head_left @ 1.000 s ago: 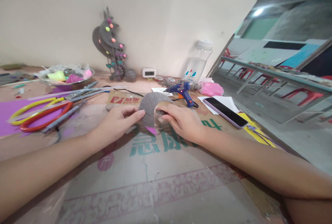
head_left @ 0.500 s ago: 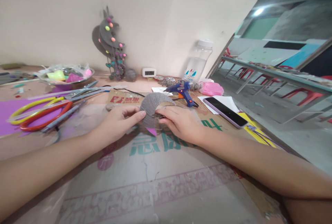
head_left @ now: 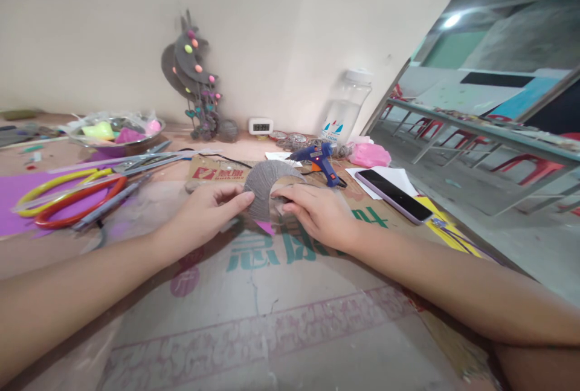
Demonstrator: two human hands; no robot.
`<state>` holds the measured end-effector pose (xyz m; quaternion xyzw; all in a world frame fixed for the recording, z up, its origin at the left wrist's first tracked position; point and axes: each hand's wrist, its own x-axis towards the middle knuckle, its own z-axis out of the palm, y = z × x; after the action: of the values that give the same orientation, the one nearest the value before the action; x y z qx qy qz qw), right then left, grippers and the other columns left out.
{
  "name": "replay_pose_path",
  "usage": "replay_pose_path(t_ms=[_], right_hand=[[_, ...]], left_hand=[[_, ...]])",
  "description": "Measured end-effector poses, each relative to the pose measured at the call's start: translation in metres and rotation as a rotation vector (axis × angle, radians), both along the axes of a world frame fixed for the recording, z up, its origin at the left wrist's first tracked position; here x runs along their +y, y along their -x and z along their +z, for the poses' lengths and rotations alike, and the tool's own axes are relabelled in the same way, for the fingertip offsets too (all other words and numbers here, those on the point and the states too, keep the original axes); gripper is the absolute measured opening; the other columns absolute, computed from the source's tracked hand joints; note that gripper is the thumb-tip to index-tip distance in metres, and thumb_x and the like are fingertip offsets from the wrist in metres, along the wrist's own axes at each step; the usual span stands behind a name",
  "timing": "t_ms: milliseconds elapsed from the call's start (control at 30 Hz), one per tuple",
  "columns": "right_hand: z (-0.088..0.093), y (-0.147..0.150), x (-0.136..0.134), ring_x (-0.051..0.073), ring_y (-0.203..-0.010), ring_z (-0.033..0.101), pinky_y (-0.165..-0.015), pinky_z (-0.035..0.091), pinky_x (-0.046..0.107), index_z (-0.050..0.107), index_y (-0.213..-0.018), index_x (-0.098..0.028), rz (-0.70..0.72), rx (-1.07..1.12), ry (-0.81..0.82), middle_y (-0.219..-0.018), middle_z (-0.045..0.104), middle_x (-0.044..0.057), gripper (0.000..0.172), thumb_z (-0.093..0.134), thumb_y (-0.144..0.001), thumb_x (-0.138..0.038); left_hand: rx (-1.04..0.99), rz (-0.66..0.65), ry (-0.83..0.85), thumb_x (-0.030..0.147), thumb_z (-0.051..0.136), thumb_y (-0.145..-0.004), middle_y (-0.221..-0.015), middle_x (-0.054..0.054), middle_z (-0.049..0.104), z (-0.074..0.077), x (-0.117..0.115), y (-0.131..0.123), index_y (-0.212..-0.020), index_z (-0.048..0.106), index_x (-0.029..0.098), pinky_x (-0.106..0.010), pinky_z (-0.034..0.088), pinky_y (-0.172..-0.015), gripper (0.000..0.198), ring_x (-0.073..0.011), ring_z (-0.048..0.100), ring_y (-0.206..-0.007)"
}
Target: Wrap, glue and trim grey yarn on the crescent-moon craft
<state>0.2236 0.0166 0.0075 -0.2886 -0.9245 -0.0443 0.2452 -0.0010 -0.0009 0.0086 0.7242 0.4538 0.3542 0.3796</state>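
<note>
A crescent shape wrapped in grey yarn (head_left: 263, 188) is held just above the cardboard, its lower tip showing bare purple (head_left: 264, 227). My left hand (head_left: 217, 206) pinches its left edge, thumb on the front face. My right hand (head_left: 312, 210) is at the inner curve, thumb and forefinger closed on what looks like the grey yarn strand; the strand is mostly hidden by the fingers. Behind the crescent lies a blue glue gun (head_left: 319, 161). A finished grey crescent decoration (head_left: 193, 71) with coloured balls leans against the white board.
Printed cardboard (head_left: 254, 318) covers the tabletop. To the left lie scissors (head_left: 81, 200), purple sheet (head_left: 18, 203) and a metal bowl (head_left: 118, 140). Along the back stand a yarn ball (head_left: 228, 131), a digital clock (head_left: 260, 127) and a water bottle (head_left: 342, 110). A phone (head_left: 394, 196) lies right.
My right hand's fingertips have shifted slightly right, away from the crescent's inner edge, and more of that edge shows. My left hand keeps its pinch in the same place.
</note>
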Motion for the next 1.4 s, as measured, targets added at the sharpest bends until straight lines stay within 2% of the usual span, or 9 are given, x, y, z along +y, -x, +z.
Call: replay_pose_path(t_ms=[233,400,533,733,833,900,1033,1267,1400], right_hand=[[-0.002,-0.005,0.000,0.016,-0.084,0.062,-0.073,0.048,0.029,0.052,-0.118,-0.016,0.003,0.083,0.045,-0.100,0.066,0.008,0.031,0.041,-0.092,-0.029],[-0.002,-0.008,-0.004,0.014,-0.068,0.059,-0.065,0.047,0.027,0.050,-0.117,-0.016,0.090,0.172,0.030,-0.086,0.066,0.005,0.033,0.043,-0.091,-0.035],[0.004,-0.003,-0.009,0.017,-0.081,0.059,-0.074,0.047,0.030,0.056,-0.104,-0.017,0.191,0.059,0.014,-0.090,0.065,0.007,0.031,0.040,-0.092,-0.041],[0.003,0.006,-0.006,0.019,-0.089,0.059,-0.080,0.047,0.033,0.059,-0.108,-0.017,-0.015,0.104,0.082,-0.100,0.062,0.009,0.036,0.055,-0.085,-0.044],[-0.002,0.006,0.000,0.019,-0.099,0.057,-0.087,0.045,0.035,0.062,-0.103,-0.019,-0.009,0.099,0.112,-0.107,0.062,0.008,0.027,0.056,-0.085,-0.039],[-0.003,0.006,0.001,0.018,-0.097,0.057,-0.088,0.044,0.035,0.063,-0.093,-0.020,0.026,0.105,0.114,-0.103,0.063,0.006,0.018,0.051,-0.089,-0.032],[0.002,0.004,-0.003,0.017,-0.090,0.056,-0.085,0.041,0.035,0.059,-0.085,-0.018,0.079,0.114,0.082,-0.091,0.065,0.005,0.017,0.046,-0.091,-0.027],[0.005,0.003,-0.006,0.016,-0.079,0.052,-0.079,0.037,0.034,0.058,-0.081,-0.017,0.141,-0.042,-0.034,-0.080,0.062,0.005,0.022,0.045,-0.092,-0.031],[0.003,0.002,-0.002,0.017,-0.082,0.051,-0.080,0.036,0.034,0.059,-0.083,-0.017,0.101,-0.091,-0.007,-0.083,0.062,0.006,0.025,0.045,-0.091,-0.035]], left_hand=[[0.003,0.163,-0.027,0.045,0.046,-0.086,-0.078,-0.001,0.067,0.002,0.001,0.002,-0.076,0.063,0.019,-0.026,0.043,-0.071,0.032,-0.0194,0.059,-0.077],[0.018,0.266,-0.055,0.047,0.046,-0.085,-0.074,-0.001,0.065,0.001,0.005,0.005,-0.070,0.060,0.020,-0.027,0.042,-0.066,0.034,-0.0190,0.057,-0.072],[-0.005,0.266,-0.032,0.048,0.047,-0.084,-0.073,-0.001,0.065,0.000,0.007,0.005,-0.072,0.062,0.019,-0.026,0.041,-0.062,0.034,-0.0186,0.056,-0.070],[0.029,0.232,-0.046,0.047,0.045,-0.086,-0.076,-0.001,0.066,0.003,0.004,0.004,-0.076,0.064,0.018,-0.026,0.042,-0.066,0.035,-0.0186,0.057,-0.073],[0.034,0.224,-0.065,0.043,0.048,-0.085,-0.073,0.000,0.065,0.003,0.003,0.003,-0.075,0.064,0.018,-0.026,0.042,-0.066,0.032,-0.0179,0.058,-0.072],[0.014,0.234,-0.074,0.042,0.051,-0.083,-0.072,0.001,0.065,0.003,0.003,0.003,-0.074,0.064,0.019,-0.025,0.043,-0.065,0.028,-0.0171,0.058,-0.071],[-0.046,0.240,-0.051,0.043,0.055,-0.080,-0.073,0.001,0.066,-0.001,0.006,0.004,-0.080,0.064,0.019,-0.025,0.045,-0.065,0.025,-0.0162,0.059,-0.070],[-0.141,0.197,-0.018,0.041,0.056,-0.080,-0.079,-0.001,0.065,-0.005,0.010,0.005,-0.088,0.060,0.017,-0.027,0.045,-0.070,0.025,-0.0180,0.060,-0.078],[-0.195,0.201,-0.005,0.038,0.056,-0.079,-0.077,-0.002,0.064,-0.006,0.012,0.004,-0.089,0.059,0.016,-0.029,0.045,-0.072,0.025,-0.0186,0.060,-0.077]])
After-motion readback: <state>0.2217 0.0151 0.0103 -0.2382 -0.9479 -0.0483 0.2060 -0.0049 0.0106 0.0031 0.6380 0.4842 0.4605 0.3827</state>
